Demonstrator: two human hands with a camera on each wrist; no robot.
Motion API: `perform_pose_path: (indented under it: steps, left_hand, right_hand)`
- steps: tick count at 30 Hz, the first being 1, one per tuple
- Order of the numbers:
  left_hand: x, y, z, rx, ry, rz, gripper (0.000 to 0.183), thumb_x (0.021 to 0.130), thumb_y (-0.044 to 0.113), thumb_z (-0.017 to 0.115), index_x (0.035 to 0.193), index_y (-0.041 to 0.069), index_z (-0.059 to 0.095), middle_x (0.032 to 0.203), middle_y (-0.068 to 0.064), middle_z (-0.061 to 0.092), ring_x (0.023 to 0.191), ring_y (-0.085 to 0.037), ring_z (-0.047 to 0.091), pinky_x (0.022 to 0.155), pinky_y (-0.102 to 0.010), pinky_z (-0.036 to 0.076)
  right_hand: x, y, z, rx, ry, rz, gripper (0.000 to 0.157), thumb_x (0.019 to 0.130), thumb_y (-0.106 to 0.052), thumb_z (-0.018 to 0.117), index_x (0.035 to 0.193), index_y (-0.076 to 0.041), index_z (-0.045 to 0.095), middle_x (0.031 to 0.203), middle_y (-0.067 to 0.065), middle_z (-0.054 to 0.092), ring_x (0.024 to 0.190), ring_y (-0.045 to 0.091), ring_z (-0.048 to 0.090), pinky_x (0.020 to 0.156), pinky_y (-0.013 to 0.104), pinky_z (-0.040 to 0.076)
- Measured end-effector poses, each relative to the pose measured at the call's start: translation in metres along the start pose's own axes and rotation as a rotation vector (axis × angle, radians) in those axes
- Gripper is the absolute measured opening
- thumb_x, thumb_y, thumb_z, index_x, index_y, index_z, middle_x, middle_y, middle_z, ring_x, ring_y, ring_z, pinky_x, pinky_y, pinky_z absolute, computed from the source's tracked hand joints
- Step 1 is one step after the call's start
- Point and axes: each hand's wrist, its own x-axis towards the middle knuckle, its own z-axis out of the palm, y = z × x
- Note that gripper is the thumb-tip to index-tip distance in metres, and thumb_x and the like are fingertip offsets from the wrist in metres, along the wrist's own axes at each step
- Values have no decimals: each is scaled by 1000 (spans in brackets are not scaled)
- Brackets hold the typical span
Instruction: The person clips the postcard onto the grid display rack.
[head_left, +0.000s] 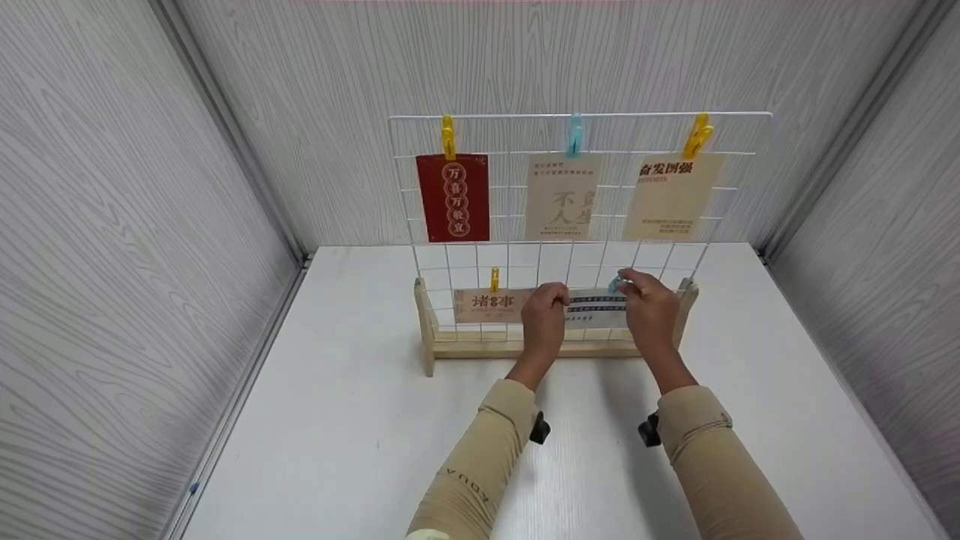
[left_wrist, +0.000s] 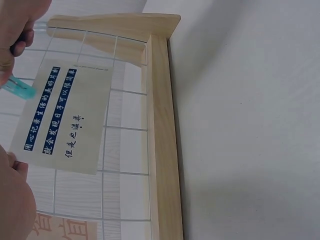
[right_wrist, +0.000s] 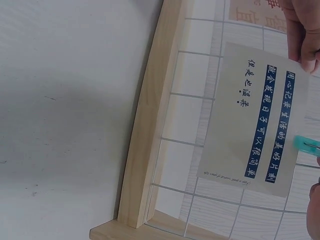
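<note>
A pale card with dark blue bands of writing [head_left: 595,309] lies against the lower part of a white wire grid [head_left: 540,262]. My left hand [head_left: 544,319] pinches the card near its upper left corner, as the right wrist view also shows. With its fingertips my right hand [head_left: 651,309] holds a teal clothes peg [head_left: 616,284] at the card's top edge. The peg's tip [right_wrist: 303,143] overlaps that edge in the right wrist view; whether its jaws grip the wire too cannot be told. Left of my left hand hangs a pink card [head_left: 487,306], under a small yellow peg [head_left: 494,279].
Along the grid's upper row hang a red card [head_left: 457,199], a grey-beige card [head_left: 562,196] and a cream card [head_left: 671,199], each under a peg. A wooden stand [head_left: 480,349] holds the grid on the white table [head_left: 337,420]. Grained panels [head_left: 112,225] enclose the sides and back.
</note>
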Motion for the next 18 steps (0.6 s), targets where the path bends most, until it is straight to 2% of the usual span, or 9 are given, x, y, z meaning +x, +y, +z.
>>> perform_pose_path:
  steps: [4,8,18]
  left_hand:
    - [0,1,2,-7,7,-1,25,97,-10,50,77,4,56,89,-8,69,86,-13,65,77,-25,55]
    - [-1,2,2,-10,4,-29,25,96,-11,50,77,3,56,90,-9,70,89,-15,67,79,-25,56]
    - [-3,0,3,-35,6,-55,24,98,-9,51,79,4,58,94,-10,71,92,-15,67,81,-25,56]
  right_hand:
    - [1,0,0,-43,-1,-13,12,91,-2,71,101,-4,78,102,10,78,96,24,75,74,22,54]
    - [1,1,1,-60,3,-16,13,91,-3,71,102,-3,78,102,11,78,95,24,75,73,36,56]
    - [-4,-1,2,-43,-28,16,19,93,-5,71,111,-3,75,108,12,76,101,27,73,79,40,57]
